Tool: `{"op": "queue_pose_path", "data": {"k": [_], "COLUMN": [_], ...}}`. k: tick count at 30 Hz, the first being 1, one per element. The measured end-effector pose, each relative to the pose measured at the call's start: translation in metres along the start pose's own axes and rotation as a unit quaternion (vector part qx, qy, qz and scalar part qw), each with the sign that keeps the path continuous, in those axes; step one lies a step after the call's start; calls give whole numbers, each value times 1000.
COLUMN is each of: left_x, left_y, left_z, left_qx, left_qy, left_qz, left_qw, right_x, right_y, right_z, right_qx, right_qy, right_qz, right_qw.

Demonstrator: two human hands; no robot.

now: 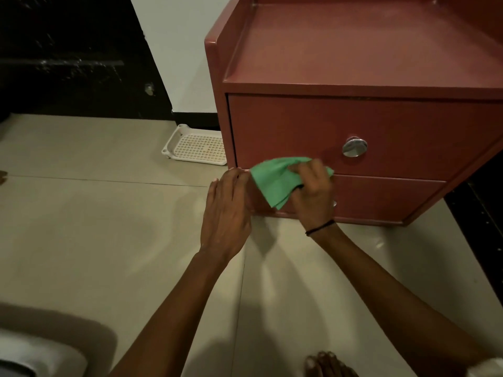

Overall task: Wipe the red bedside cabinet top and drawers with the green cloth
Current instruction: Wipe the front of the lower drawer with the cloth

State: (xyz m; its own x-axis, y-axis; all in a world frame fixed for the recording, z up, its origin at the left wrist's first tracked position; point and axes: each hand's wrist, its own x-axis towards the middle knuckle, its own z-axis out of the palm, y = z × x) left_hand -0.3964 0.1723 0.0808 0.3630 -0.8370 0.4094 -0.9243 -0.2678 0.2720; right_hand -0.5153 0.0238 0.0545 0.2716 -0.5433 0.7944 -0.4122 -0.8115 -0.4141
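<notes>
The red bedside cabinet [353, 58] stands on the floor at the upper right, with a rimmed top and two drawers. The upper drawer [285, 126] carries a round silver knob [354, 146]. My right hand [313, 194] grips the green cloth [275, 180] and presses it against the front where the upper drawer meets the lower drawer [381, 197]. My left hand [226, 213] rests with straight fingers against the cabinet's lower left corner, beside the cloth. The lower drawer's knob is mostly hidden behind my right hand.
A white plastic perforated tray [196, 145] lies on the beige tiled floor left of the cabinet, against the white wall. A dark panel fills the upper left. My foot [329, 364] shows at the bottom edge. A pale object sits at the bottom left corner.
</notes>
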Motion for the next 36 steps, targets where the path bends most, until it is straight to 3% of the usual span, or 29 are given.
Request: {"op": "queue_pose_path", "data": {"k": [1, 3, 5, 8, 11, 14, 19, 23, 27, 29, 31, 36], "left_x": [-1, -5, -8, -12, -12, -9, -8, -5, -7, -6, -1, 14], "left_y": [-3, -9, -17, -26, -25, -21, -17, -11, -6, -1, 10, 50], "left_z": [0, 1, 2, 3, 3, 5, 8, 8, 10, 15, 23, 43], "left_qx": [5, 6, 11, 13, 6, 6, -3, -8, -9, -17, -21, -36], "left_qy": [12, 36, 44, 29, 21, 26, 29, 28, 13, -8, -33, -64], "left_qz": [-3, -12, -24, -43, -42, -13, -2, 5, 27, 40, 50, 78], "left_qw": [1000, 999, 999, 999, 999, 1000, 1000, 1000, 1000, 999, 998, 994], "right_x": [8, 20, 20, -16, -68, -92, -99, -106, -112, -109, -107, -106], "right_y": [-7, -21, -33, -27, 4, 26, 56, 103, 93, 73, 59, 81], "right_z": [-1, 9, 29, 59, 67, 60, 20, -34, -38, -21, -4, -18], "right_qx": [31, 52, 15, -48, -123, -181, -177, -143, -118, -85, -69, -74], "right_qy": [70, 145, 110, -100, -354, -429, -367, -305, -213, -202, -248, -358], "right_qz": [50, 66, -19, -168, -165, -128, -70, 124, 194, 193, 181, 24], "right_qw": [996, 986, 994, 980, 912, 876, 910, 934, 950, 956, 949, 930]}}
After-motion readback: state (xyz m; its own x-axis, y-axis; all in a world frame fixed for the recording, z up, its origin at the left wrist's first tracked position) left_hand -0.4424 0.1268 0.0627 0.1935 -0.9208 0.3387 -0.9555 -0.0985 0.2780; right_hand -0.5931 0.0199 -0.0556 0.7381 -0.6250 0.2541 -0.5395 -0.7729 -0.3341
